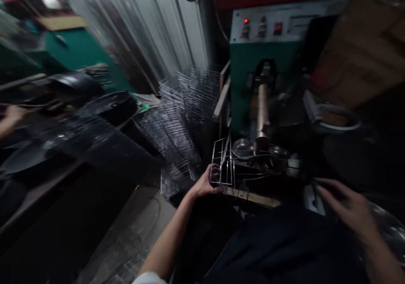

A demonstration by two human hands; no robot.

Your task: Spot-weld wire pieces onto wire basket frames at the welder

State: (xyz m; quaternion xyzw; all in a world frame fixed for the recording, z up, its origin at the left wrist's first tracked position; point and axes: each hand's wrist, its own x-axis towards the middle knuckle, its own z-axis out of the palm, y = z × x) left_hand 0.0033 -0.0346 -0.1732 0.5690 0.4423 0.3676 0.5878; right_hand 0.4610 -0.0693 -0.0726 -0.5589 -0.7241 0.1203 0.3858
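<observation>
My left hand [207, 182] is closed on the near left corner of a wire rack [226, 166], a small frame of thin metal rods. The rack's right side reaches toward the copper-coloured arm [262, 111] of a green machine [242, 77], with long wires running under that arm. At the right, my right hand [351, 206] is blurred, its fingers stretched toward a small pale metal piece [314, 199]. Whether the fingertips touch anything there is too dark to tell.
Stacked wire grids [177, 128] stand left of the machine. A wooden strip [253, 196] lies before it. Round metal dishes [243, 148] sit by the machine arm. Another person's hand [12, 117] shows at far left. Cardboard [370, 44] stands at the right.
</observation>
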